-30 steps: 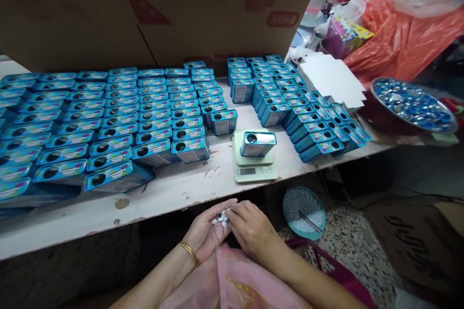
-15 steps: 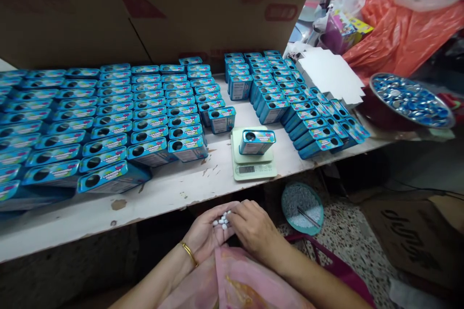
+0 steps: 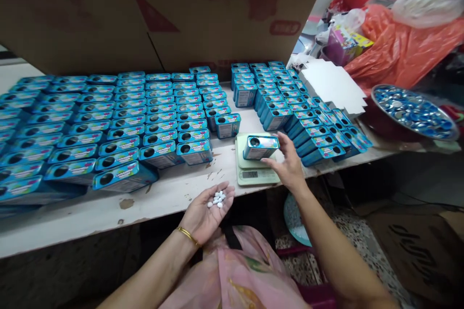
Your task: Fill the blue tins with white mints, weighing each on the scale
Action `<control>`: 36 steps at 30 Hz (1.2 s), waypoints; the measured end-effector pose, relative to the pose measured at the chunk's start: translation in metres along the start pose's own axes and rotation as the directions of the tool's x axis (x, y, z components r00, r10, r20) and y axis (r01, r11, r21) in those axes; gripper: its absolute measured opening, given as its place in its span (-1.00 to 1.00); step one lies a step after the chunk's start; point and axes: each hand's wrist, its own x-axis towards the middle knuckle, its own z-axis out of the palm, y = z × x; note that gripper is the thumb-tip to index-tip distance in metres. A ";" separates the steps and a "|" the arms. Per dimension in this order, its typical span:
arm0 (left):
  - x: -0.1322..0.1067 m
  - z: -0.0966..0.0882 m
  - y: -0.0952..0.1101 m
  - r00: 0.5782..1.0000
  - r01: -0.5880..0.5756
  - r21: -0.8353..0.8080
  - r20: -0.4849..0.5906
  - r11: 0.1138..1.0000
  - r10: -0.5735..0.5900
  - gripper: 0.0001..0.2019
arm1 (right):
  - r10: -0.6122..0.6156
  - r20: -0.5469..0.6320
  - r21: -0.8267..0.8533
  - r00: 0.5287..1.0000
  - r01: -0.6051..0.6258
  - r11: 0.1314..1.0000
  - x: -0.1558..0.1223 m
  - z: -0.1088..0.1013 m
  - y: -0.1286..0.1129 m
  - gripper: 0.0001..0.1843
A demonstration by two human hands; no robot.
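My left hand (image 3: 203,217) is turned palm up in front of the table edge, cradling several small white candies (image 3: 218,198). My right hand (image 3: 290,166) has its thumb and fingers around the right end of a blue tin (image 3: 258,152) labelled as candy. That tin stands upright on a pale green kitchen scale (image 3: 259,177), and a round dark hole shows at the left of its top. The digits on the scale's display are too blurred to read.
Rows of similar blue tins (image 3: 125,174) cover the left of the white table (image 3: 163,196), with another block (image 3: 319,142) at right. A bowl of blue and silver lids (image 3: 413,111) sits far right. Below the table is a turquoise basin (image 3: 295,222). A large cardboard box (image 3: 108,19) stands behind.
My right hand has left the candies in my left palm and moved up and right to the tin on the scale. My left hand has shifted slightly left, still holding candies.
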 end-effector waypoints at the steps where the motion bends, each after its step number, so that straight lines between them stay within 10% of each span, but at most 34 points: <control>1: 0.001 0.003 0.004 1.000 -0.019 -0.010 0.003 1.000 0.019 -0.75 | -0.006 0.049 0.022 0.999 0.005 1.000 0.008 0.003 0.000 -0.35; 11: 0.008 0.023 0.024 0.979 -0.187 -0.197 0.041 0.963 0.198 -0.84 | -0.361 0.331 -0.093 0.872 0.411 0.907 -0.007 0.019 -0.070 -0.57; 26: -0.001 -0.009 0.029 0.987 -0.160 -0.163 -0.045 0.973 0.155 -0.82 | 0.020 0.077 0.217 0.997 -0.036 0.975 0.023 0.020 -0.009 -0.53; 36: -0.017 -0.035 0.037 0.972 -0.223 -0.164 -0.119 0.961 0.205 -0.80 | -0.186 0.187 0.219 0.965 0.144 0.965 0.070 0.107 -0.020 -0.61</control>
